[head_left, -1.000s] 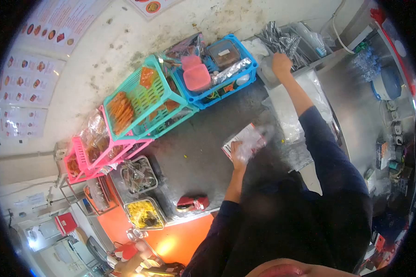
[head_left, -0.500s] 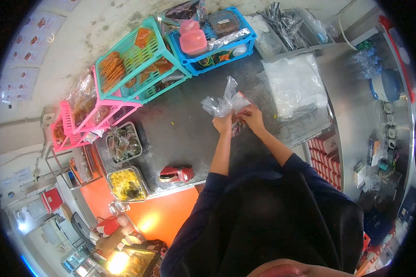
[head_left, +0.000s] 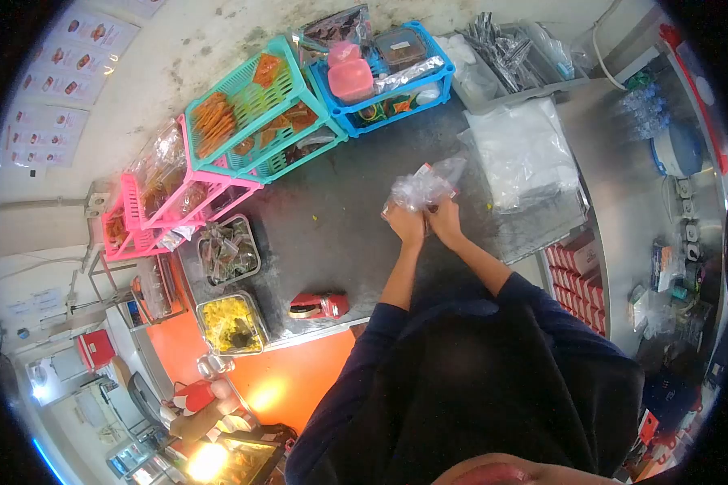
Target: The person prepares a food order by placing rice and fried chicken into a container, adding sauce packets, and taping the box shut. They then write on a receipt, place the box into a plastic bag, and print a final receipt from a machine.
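Note:
Both hands meet above the dark metal counter (head_left: 332,234), gripping a clear plastic bag (head_left: 419,192) with reddish printed contents that I cannot make out. My left hand (head_left: 404,224) is closed on the bag's left side. Close beside it, my right hand (head_left: 443,221) has its fingers wrapped on the bag's lower right part. The bag's crumpled plastic sticks up and to the right past the fingers. A stack of clear plastic bags (head_left: 522,149) lies to the right of the hands.
Left of the hands are a red tape dispenser (head_left: 319,305), a tray of yellow pieces (head_left: 230,322) and a tray of small packets (head_left: 228,250). Green baskets (head_left: 243,105), pink baskets (head_left: 170,202) and a blue basket (head_left: 380,77) stand along the wall. Grey bins (head_left: 514,61) hold wrapped utensils.
The bag's loose top, spread up and left before, is now bunched over the hands and points right. My hands have come closer together. The whole view has shifted slightly.

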